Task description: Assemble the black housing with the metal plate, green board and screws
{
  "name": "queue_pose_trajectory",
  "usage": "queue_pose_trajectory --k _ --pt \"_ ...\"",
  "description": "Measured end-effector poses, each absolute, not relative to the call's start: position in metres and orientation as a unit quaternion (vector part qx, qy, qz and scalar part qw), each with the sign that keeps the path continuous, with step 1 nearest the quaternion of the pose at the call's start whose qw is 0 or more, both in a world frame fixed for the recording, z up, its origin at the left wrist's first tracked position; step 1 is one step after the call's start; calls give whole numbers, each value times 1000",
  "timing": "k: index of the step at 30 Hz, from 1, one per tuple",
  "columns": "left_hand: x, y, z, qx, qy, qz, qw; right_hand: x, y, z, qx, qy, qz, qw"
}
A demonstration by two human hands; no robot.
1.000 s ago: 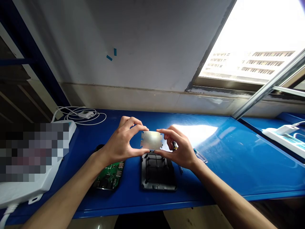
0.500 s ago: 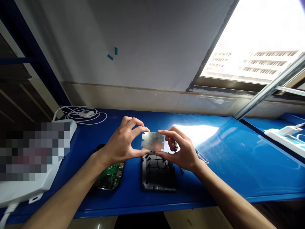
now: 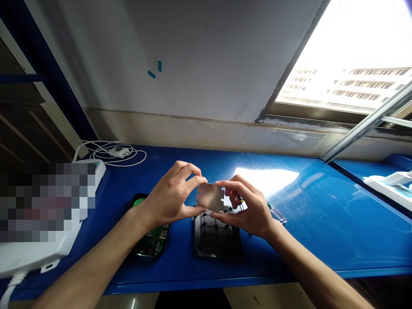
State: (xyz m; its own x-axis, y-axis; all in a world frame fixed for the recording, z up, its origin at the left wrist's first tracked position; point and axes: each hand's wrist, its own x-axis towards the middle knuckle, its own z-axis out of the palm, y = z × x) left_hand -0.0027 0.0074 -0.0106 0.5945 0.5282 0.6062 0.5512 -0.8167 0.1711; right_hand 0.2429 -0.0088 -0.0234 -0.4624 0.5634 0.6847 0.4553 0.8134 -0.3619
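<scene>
Between my two hands is a thin metal plate [image 3: 210,197] with notched side edges, held above the bench. My left hand [image 3: 175,193] pinches its left end, thumb below and fingers above. At its right end, my right hand [image 3: 249,206] grips it the same way. Beneath the plate lies a black plastic cover [image 3: 217,242] with its ribbed inside up; the hands and plate hide its upper part. A green circuit board [image 3: 154,240] in a black case sits to the left, partly covered by my left forearm.
Tools with clear shafts [image 3: 277,213] lie right of my right hand on the blue bench [image 3: 322,231]. A large white device [image 3: 64,240] stands at left, with a coiled white cable [image 3: 135,161] behind it. A white power strip [image 3: 389,184] is at far right.
Both hands have lowered the plate slightly, and it has tilted, its right end now lower. In the picture the whole scene has shifted a little to the right.
</scene>
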Motion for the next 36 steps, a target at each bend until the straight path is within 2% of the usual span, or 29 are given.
queue_pose_trajectory --k 28,36 --pt "6 -4 -5 -887 -292 -358 21 239 -9 -29 -290 -861 80 410" --pt "7 -7 -5 -879 -286 -379 -48 236 -5 -38 -338 -875 109 330"
